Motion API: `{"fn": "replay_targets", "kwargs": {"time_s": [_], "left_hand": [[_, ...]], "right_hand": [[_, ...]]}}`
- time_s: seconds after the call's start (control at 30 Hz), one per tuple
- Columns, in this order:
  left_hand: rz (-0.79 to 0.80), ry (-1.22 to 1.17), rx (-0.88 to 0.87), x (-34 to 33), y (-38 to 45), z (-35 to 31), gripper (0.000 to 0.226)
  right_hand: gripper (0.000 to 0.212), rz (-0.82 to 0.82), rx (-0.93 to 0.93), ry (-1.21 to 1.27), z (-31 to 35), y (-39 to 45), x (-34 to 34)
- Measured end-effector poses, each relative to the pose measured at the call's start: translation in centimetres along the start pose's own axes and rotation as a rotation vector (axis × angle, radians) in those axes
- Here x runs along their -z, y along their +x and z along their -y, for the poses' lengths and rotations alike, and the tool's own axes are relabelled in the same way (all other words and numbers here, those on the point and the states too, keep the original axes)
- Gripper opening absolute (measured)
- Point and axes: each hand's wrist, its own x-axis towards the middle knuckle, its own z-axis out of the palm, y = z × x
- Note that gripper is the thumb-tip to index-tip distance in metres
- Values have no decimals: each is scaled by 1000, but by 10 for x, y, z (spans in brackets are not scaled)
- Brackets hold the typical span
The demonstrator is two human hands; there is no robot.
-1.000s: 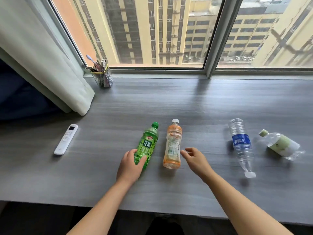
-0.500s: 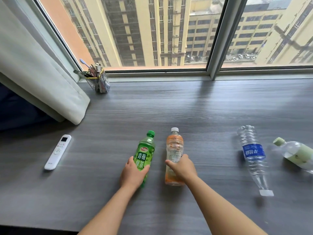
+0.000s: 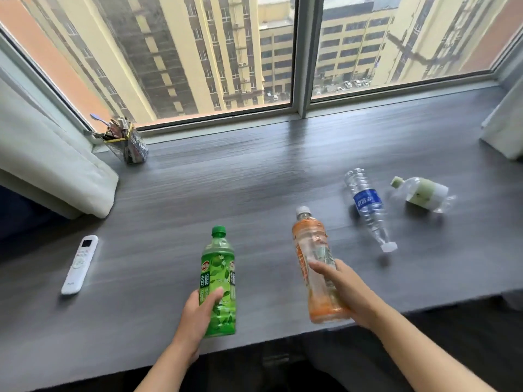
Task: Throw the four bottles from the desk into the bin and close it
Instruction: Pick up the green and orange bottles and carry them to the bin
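My left hand (image 3: 198,315) grips the lower half of a green bottle (image 3: 218,275) with a green cap, lifted above the grey desk (image 3: 226,188). My right hand (image 3: 342,290) holds an orange bottle (image 3: 312,258) with a white cap, tilted and raised near the desk's front edge. A clear bottle with a blue label (image 3: 368,206) lies on the desk at the right, cap toward me. Beside it, further right, lies a clear bottle with a pale green label and cap (image 3: 421,193). No bin is in view.
A white remote control (image 3: 80,264) lies at the left of the desk. A pen holder (image 3: 128,144) stands by the window at the back left, next to a hanging curtain (image 3: 51,165). Another curtain edge (image 3: 506,128) is at the far right.
Both hands closed on their bottles and lifted them off the desk toward me. The view has swung so the two lying bottles sit further back on the right.
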Motion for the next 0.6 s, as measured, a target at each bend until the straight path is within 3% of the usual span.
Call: {"fn": "replay_targets", "kwargs": {"time_s": [0.17,0.33,0.43,0.6], "left_hand": [[228,145,-1,8,-40,32,21],[428,537,-135,-16,-78,47,29],[493,755,-252,-43,-89,54,31],[589,1025,-328,-98,-97,71,46]], "right_hand": [[52,-225,-37,9,-55,-88,21],[31,-535,-117,-6,-131,-164,46],[23,-611,-191,-50,-180,-207,57],[41,-757,-434,-123,-261,-266,81]]}}
